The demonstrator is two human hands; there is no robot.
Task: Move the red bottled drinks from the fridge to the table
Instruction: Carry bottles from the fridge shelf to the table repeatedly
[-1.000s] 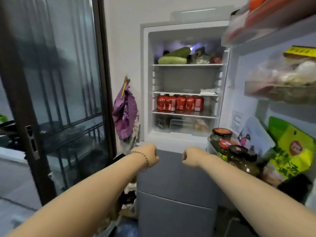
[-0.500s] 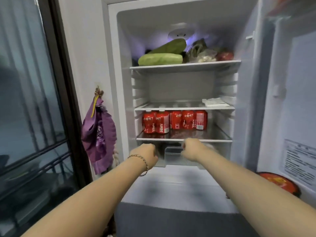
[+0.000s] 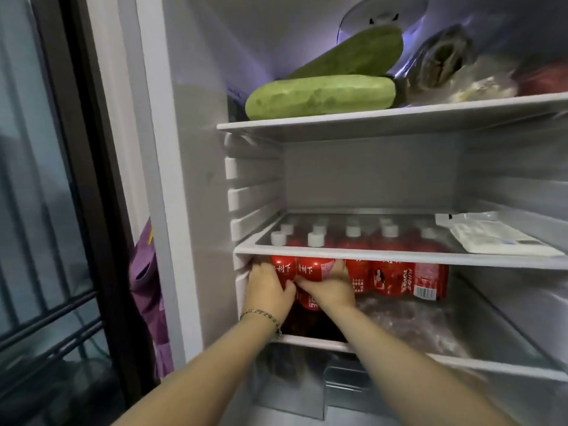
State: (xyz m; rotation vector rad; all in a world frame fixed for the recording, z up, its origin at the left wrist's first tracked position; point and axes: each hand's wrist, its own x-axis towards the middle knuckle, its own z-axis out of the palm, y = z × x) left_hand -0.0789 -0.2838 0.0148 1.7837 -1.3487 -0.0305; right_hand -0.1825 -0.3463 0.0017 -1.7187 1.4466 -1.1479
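**Sam:** What do you see from there?

**Me:** I see the big white open fridge (image 3: 196, 155). Low down is a clear glass shelf with a white front edge (image 3: 461, 362). The red plastic drink bottles with white caps (image 3: 393, 281) stand on it in rows, from the left wall to past the middle. Another shelf sits close above their caps.

**Sam:** Where are the hands?

**Me:** Both are at the front left of the rows. My left hand (image 3: 267, 292) wraps round the outer side of the corner bottle. My right hand (image 3: 330, 290) wraps round the bottle next to it. The two thumbs almost meet in front.

**Sam:** Will they be hard to lift?

**Me:** They look full, so I think they are heavy. They may be cold, wet and slippy. The plastic may squash a bit. I would hold the fat middle, not the small cap. I cannot tell if the bottles are wrapped together.
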